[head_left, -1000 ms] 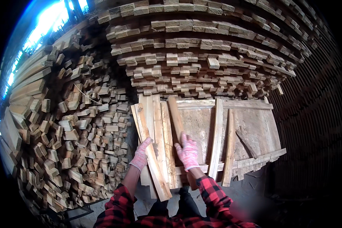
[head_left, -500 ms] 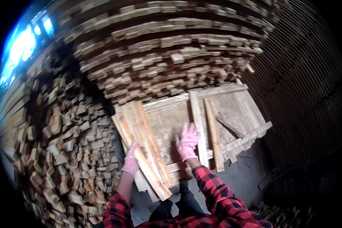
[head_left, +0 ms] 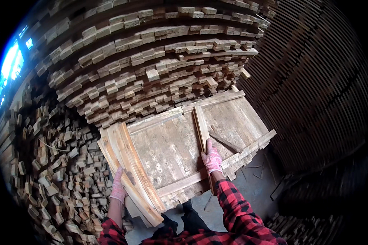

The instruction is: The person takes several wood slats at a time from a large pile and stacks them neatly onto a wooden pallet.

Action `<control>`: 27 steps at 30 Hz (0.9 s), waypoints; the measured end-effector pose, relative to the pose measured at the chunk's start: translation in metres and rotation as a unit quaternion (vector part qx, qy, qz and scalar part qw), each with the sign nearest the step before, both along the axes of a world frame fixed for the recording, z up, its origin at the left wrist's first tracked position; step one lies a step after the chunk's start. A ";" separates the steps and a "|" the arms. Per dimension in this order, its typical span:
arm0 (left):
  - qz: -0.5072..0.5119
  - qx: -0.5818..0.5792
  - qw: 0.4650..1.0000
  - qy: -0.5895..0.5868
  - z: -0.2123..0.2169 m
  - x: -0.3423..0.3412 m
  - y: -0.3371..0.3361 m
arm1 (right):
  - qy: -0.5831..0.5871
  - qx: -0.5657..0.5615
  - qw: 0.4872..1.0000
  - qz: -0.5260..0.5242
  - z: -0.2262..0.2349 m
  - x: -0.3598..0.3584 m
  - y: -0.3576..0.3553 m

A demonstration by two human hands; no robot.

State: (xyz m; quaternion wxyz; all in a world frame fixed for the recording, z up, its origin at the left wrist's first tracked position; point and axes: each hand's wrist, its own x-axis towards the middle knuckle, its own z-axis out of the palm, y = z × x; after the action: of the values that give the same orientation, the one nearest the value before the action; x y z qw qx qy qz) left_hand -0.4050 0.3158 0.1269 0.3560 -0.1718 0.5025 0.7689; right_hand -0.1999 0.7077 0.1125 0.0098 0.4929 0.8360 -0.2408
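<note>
Pink-and-white work gloves cover both hands. My right hand (head_left: pixel 212 160) is closed around narrow wooden strips (head_left: pixel 200 126) standing side by side across the middle of a low wooden worktop (head_left: pixel 161 153). Its other fingers are partly hidden by the wood. At the worktop's left end lies a group of long planks (head_left: pixel 135 171), some overlapping and jutting past the near edge. My left hand (head_left: pixel 117 188) holds the outer edge of these planks, with one digit along the side and the rest mostly hidden. A short dark stick (head_left: pixel 225 142) lies slanted to the right of the strips.
Tall layered stacks of timber (head_left: pixel 151 53) rise behind the worktop. A large heap of short wood blocks (head_left: pixel 65 175) fills the left side. Dark slatted stacks (head_left: pixel 315 81) stand at right. Rails (head_left: pixel 249 152) run along the worktop's edges, and scraps lie on the grey floor (head_left: pixel 249 183).
The strips that stood apart are now together, and my right hand has closed on them. My left hand stays at the planks' outer edge. The view has shifted.
</note>
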 end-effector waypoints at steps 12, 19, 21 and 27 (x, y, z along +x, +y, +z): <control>0.034 -0.020 0.999 -0.014 -0.012 0.003 -0.010 | 0.181 -0.050 0.960 0.209 0.001 -0.097 -0.168; 0.051 -0.031 0.998 0.013 -0.008 0.009 -0.001 | 0.194 -0.058 0.923 0.328 0.029 -0.113 -0.214; 0.099 0.050 0.994 -0.012 -0.002 0.022 0.021 | 0.210 -0.105 0.898 0.373 0.059 -0.103 -0.216; -0.115 -0.160 0.949 0.248 0.026 0.051 0.062 | 0.274 -0.384 0.857 0.206 0.074 -0.071 -0.180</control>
State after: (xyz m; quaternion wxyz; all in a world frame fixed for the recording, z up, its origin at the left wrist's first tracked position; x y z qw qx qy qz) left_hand -0.3537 0.3776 0.1529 0.2736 0.0285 0.7076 0.6509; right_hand -0.2709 0.5276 0.1868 0.0178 0.1805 0.7287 -0.6604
